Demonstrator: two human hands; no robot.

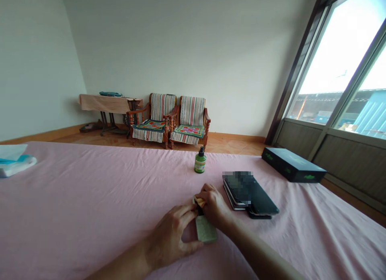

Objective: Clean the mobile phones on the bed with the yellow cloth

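Observation:
A pale green flat slab (206, 229), phone-like in shape with a dark part near its far end, lies on the pink bedsheet. My left hand (172, 234) steadies it, with the fingertips at the far end and the thumb at the near left corner. My right hand (212, 204) is closed on a small yellowish cloth (199, 200), pressed against the far end of the slab. The hands hide part of the slab and most of the cloth. Just to the right rests a stack of dark flat devices (250, 193), partly pixelated.
A green spray bottle (200, 161) stands upright beyond my hands. To the right is a black box (292, 164), and a white-and-blue tissue pack (16, 162) lies far left. Past the sheet's far edge stand two wooden armchairs (171, 116) and a cloth-covered table (105, 104).

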